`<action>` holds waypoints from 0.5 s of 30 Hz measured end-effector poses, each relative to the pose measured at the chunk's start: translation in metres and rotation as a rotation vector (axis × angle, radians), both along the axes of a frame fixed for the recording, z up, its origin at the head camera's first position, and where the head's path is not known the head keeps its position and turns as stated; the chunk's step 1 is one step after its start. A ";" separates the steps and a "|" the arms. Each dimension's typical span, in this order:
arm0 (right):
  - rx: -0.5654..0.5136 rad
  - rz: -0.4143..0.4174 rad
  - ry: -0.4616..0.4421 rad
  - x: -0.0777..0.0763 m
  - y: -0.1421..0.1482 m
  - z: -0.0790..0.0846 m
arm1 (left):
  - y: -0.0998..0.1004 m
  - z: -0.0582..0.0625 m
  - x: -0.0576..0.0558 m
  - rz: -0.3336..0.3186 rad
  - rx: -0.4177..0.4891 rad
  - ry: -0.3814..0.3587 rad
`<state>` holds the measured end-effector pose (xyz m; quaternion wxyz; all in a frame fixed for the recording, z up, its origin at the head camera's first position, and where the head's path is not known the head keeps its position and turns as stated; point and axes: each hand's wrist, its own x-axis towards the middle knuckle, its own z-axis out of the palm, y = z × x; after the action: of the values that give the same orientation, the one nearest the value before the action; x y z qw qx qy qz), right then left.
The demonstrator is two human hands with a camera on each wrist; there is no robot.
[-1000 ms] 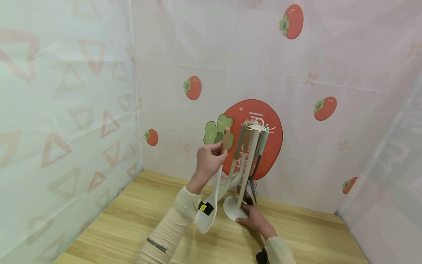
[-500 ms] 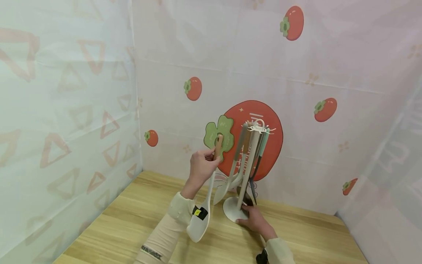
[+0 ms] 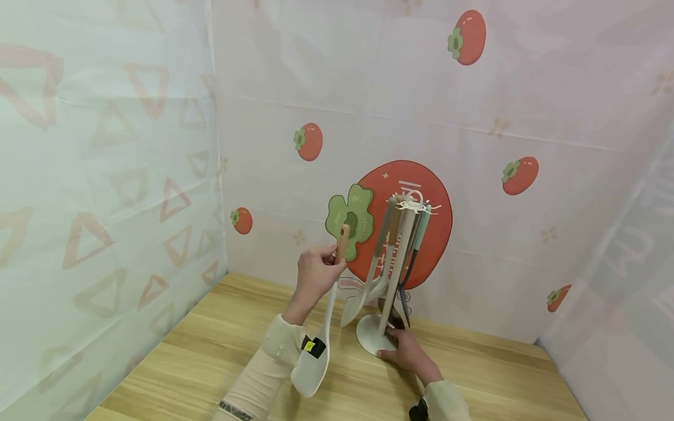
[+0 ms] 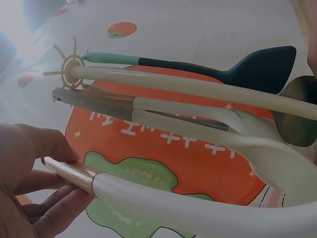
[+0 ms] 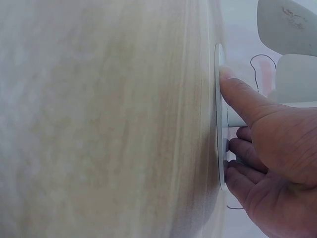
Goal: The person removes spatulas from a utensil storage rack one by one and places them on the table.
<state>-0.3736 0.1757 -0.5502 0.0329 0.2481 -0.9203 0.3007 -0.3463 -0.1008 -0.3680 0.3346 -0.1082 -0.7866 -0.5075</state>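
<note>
My left hand (image 3: 316,275) pinches the wooden handle of a white spatula (image 3: 310,371), whose broad head hangs down at the lower left. In the left wrist view, thumb and fingers close on that wooden handle (image 4: 74,171). To its right stands a white utensil stand (image 3: 396,275) with a round base. My right hand (image 3: 411,351) holds this base (image 5: 221,119), thumb and curled fingers on it near the pole. Several utensils hang from the stand's hooked top, among them a grey-handled white one (image 3: 383,231) and a dark turner with a mint handle (image 4: 260,69).
The stand rests on a wood-grain table (image 3: 210,362), close to the back wall (image 3: 274,76) printed with red fruit. A second patterned wall (image 3: 105,175) borders the table's left side. A dark rounded utensil head (image 4: 297,111) hangs low by the pole.
My left hand has moved left and down with the spatula, away from the stand. The right hand has stayed on the base, and the stand has not moved.
</note>
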 end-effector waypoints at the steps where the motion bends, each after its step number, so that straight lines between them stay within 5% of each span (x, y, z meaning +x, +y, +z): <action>1: 0.000 0.002 0.002 0.000 0.000 0.001 | 0.000 -0.001 0.000 0.005 -0.003 0.002; 15: 0.000 0.006 0.009 0.000 0.001 0.000 | -0.009 -0.012 -0.003 0.039 -0.065 -0.010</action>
<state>-0.3733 0.1763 -0.5504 0.0363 0.2520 -0.9194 0.2999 -0.3497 -0.1094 -0.3800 0.3367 -0.1014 -0.8064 -0.4755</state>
